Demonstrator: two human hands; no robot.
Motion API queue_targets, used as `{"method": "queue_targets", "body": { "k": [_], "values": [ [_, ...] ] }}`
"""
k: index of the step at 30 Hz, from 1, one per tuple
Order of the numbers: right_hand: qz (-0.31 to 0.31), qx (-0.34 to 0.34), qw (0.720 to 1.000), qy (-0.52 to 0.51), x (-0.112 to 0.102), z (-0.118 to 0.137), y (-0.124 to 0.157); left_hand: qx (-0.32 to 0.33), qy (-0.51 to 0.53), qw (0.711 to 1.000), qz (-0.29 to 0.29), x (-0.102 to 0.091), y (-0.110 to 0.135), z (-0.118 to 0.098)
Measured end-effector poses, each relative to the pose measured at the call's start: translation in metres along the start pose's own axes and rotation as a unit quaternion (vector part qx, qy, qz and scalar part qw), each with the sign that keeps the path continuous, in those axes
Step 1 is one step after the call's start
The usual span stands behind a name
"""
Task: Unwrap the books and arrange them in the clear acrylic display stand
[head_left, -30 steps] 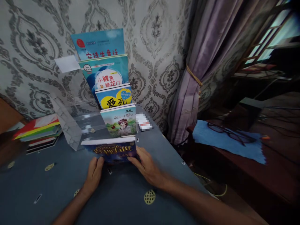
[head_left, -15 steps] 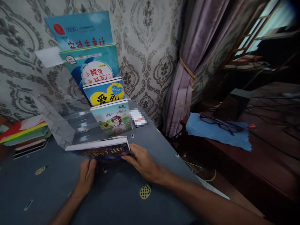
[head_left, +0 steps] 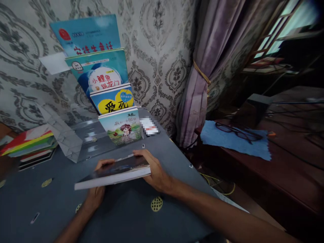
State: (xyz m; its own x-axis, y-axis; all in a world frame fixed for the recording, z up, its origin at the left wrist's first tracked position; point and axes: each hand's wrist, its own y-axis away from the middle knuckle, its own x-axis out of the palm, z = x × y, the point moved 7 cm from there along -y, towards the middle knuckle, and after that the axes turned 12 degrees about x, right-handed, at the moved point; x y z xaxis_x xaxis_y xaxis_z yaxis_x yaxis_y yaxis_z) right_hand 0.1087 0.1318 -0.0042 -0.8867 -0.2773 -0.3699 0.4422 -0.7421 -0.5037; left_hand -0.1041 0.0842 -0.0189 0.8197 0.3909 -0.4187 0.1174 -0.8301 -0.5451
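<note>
Both my hands grip a dark-covered book (head_left: pixel 118 172), tilted nearly flat above the table, its white page edge facing me. My left hand (head_left: pixel 95 195) is partly under the book, with fingers showing over its far left side. At the right end, my right hand (head_left: pixel 155 172) is closed around the edge. Just beyond stands a clear acrylic rack (head_left: pixel 63 135) with books in rising tiers. A picture book with a girl on its cover (head_left: pixel 123 130) is lowest, then a blue and yellow book (head_left: pixel 101 104), a carp-story book (head_left: pixel 83 76) and a blue book (head_left: pixel 91 30) on top.
A stack of colourful books (head_left: pixel 32 143) lies at the left of the grey table (head_left: pixel 182 209). Behind the rack's right side is a white card (head_left: pixel 149 126), partly blurred. Eyeglasses (head_left: pixel 238 131) rest on a blue cloth (head_left: pixel 215 135) on brown furniture. A purple curtain (head_left: pixel 202 67) hangs behind.
The book has tipped over in my hands, from its title cover facing me to lying nearly flat with the page edge toward me. My left fingers now show over its far side.
</note>
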Motion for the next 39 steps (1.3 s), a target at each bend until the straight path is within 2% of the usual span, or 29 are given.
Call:
{"method": "queue_targets", "body": {
  "k": [7,15,19,23,30,39],
  "values": [
    [0.003,0.049,0.999,0.014,0.007,-0.009,0.000,-0.014,-0.035,0.999,0.016,0.001,-0.001,0.007],
    [-0.010,0.025,0.999,0.022,0.005,-0.014,-0.004,-0.001,-0.022,0.999,0.031,0.006,-0.005,0.005],
    [-0.025,0.000,0.999,0.021,0.002,-0.020,-0.013,0.023,-0.011,1.000,0.017,0.008,-0.016,0.005],
    [-0.045,0.025,0.998,0.029,0.000,-0.025,-0.019,0.040,-0.009,0.999,0.015,0.014,-0.024,0.007],
    [-0.034,0.083,0.994,0.057,0.000,-0.028,-0.017,-0.019,-0.046,0.999,-0.016,0.015,-0.013,0.032],
    [-0.034,0.115,0.992,0.035,0.002,-0.042,-0.039,0.004,-0.004,1.000,-0.029,0.019,-0.034,0.014]
  ]
}}
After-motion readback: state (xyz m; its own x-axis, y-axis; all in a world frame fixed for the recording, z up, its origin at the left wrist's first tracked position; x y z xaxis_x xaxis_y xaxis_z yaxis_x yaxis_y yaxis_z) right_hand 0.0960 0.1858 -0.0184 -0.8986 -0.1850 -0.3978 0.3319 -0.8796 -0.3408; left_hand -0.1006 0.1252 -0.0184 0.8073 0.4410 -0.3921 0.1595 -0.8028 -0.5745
